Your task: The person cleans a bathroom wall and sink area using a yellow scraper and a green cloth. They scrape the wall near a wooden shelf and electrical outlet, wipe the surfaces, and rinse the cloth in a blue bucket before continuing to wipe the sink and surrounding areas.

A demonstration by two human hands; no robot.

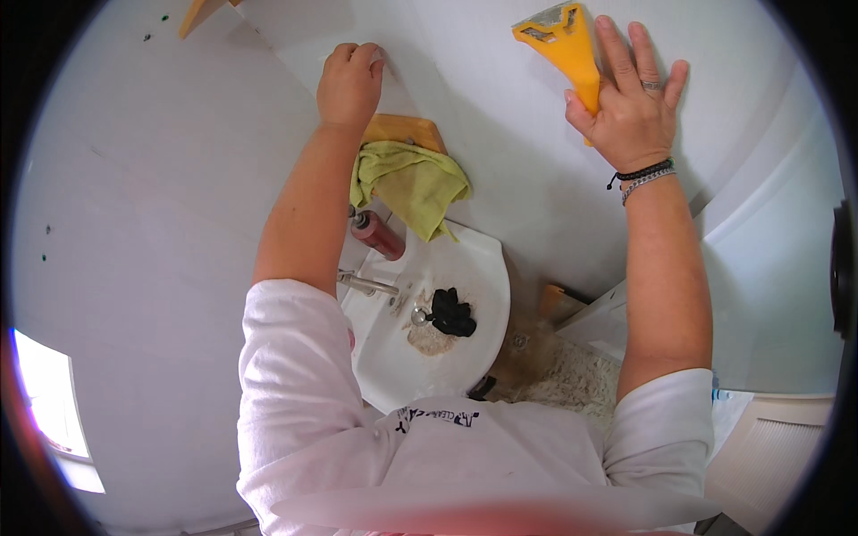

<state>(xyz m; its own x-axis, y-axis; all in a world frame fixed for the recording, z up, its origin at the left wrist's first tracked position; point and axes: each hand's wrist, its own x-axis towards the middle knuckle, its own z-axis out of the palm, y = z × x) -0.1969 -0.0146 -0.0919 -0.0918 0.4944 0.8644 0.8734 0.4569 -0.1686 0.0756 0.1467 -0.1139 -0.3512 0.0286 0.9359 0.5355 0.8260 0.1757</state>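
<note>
My right hand (627, 100) lies against the pale wall (462, 74) with its fingers spread, and a yellow plastic scraper (570, 60) is held between thumb and palm, its metal blade pointing up and left. Further left, my left hand (352, 84) is raised at the same wall with bent fingers; a small whitish, see-through piece seems to be pinched at its fingertips, too faint to name. Just below the left hand, a green cloth (415, 181) hangs over a wooden shelf (405, 130).
Beneath my arms is a white washbasin (482, 268) with brown dirt, a black wet-looking cloth or glove (452, 313), a metal tap (367, 284) and a pump bottle with reddish liquid (379, 236). A louvred beige panel (771, 449) stands at the lower right.
</note>
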